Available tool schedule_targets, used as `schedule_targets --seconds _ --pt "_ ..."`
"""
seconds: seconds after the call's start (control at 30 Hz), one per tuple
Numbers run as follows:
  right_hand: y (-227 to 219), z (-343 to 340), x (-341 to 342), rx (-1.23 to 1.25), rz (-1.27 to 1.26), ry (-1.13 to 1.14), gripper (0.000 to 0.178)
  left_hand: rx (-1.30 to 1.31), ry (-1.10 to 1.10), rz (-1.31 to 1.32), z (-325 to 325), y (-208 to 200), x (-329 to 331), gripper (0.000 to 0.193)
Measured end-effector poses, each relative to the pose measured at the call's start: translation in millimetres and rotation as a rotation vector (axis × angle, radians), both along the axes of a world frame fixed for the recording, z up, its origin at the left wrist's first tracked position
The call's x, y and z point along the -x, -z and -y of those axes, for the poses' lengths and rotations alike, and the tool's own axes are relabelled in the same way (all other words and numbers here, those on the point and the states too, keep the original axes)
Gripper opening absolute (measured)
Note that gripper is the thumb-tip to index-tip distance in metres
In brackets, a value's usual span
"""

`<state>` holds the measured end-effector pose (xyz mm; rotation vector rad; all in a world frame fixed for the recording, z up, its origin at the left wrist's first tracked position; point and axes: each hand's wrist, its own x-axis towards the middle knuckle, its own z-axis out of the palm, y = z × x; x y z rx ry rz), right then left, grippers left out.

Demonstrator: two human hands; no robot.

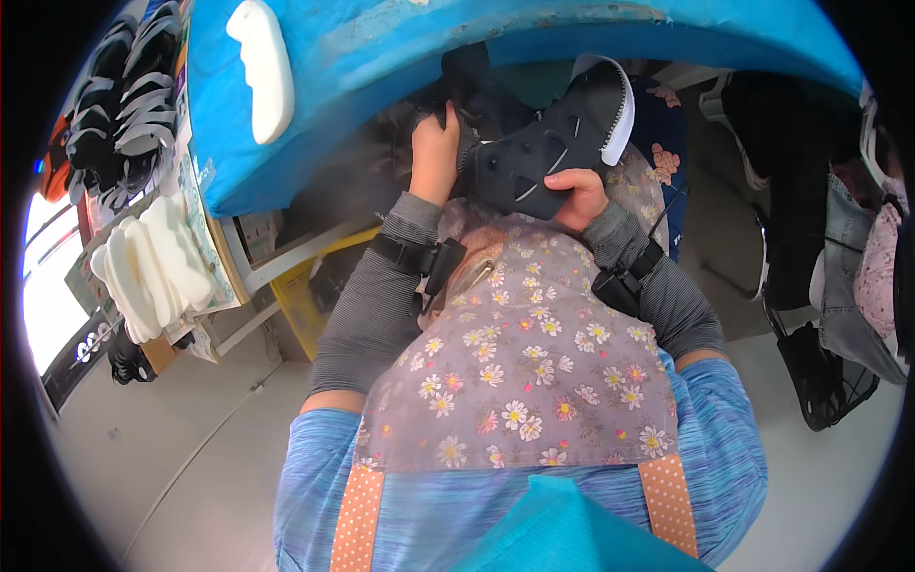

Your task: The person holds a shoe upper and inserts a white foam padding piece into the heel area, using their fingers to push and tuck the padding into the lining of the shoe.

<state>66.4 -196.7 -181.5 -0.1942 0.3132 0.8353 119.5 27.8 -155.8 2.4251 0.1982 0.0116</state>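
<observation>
Over my lap, at the edge of the blue-covered table, I hold a black shoe upper (519, 162) with slit-like cutouts and a pale toothed edge. A curved white band (620, 114) lines its far right end. My left hand (436, 157) is closed at the upper's left side, thumb pointing up, with its other fingers mostly hidden. My right hand (579, 198) grips the near right edge, its thumb lying on top and its fingers beneath. More dark material (464, 71) sits just beyond my left hand; I cannot tell whether it belongs to the same piece.
A white foam sole (262, 76) lies on the blue table cover (357, 52). At left stand several white soles (152, 267) and stacked dark shoe parts (133, 95). Under the table is a yellow crate (295, 300). A chair with clothes (848, 276) stands at right.
</observation>
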Motion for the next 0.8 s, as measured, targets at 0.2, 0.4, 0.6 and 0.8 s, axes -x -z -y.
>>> schedule_targets --seconds 0.2,0.4,0.6,0.8 --pt "-4.3 -4.7 4.0 0.000 0.063 0.082 0.041 -0.245 0.305 0.260 -16.3 -9.9 21.0 0.052" --pt "-8.8 -1.5 4.5 0.077 0.101 0.012 0.031 -0.381 0.347 0.330 -22.8 -9.2 32.8 0.070" --pt "10.4 -0.3 1.9 0.058 0.089 -0.005 0.026 -0.426 0.353 0.255 -20.8 0.6 33.3 0.052" --pt "12.6 -0.4 -0.5 0.019 0.080 -0.050 0.032 0.008 -0.091 0.099 -5.0 17.3 14.1 0.031"
